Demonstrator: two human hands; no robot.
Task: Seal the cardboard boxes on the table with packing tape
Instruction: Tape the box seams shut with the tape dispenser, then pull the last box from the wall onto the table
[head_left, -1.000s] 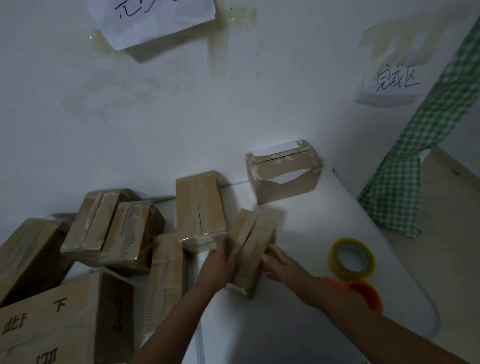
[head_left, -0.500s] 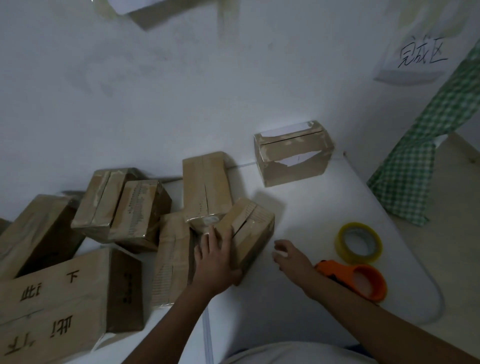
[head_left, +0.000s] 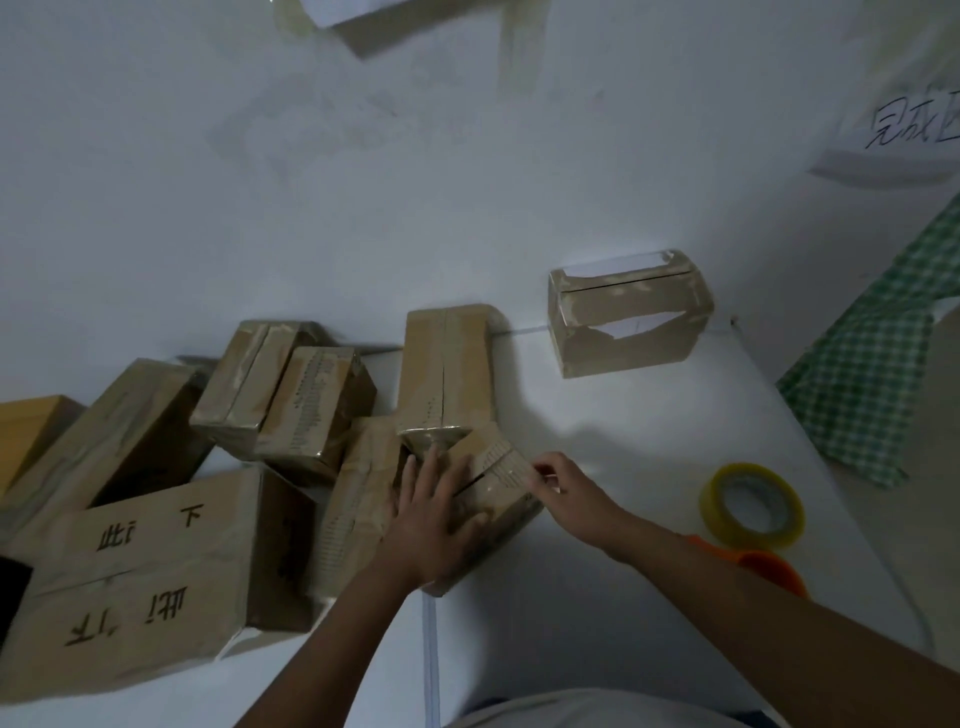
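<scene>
- Since half a second ago, the right hand (head_left: 563, 488) has come in from the bare table (head_left: 649, 441) to the small box's (head_left: 498, 473) right edge; the left hand (head_left: 434, 512) has slid further over its top.
- Head view: the left grip lies spread and flat on the box; the right grip pinches at its top edge, near the flap seam.
- The box sits mid-table against other cardboard boxes (head_left: 447, 364).
- A tape roll (head_left: 750, 506) and orange dispenser (head_left: 769, 569) lie apart to the right.

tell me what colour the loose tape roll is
Yellowish, see-through tape roll, clearest in the head view.
</scene>
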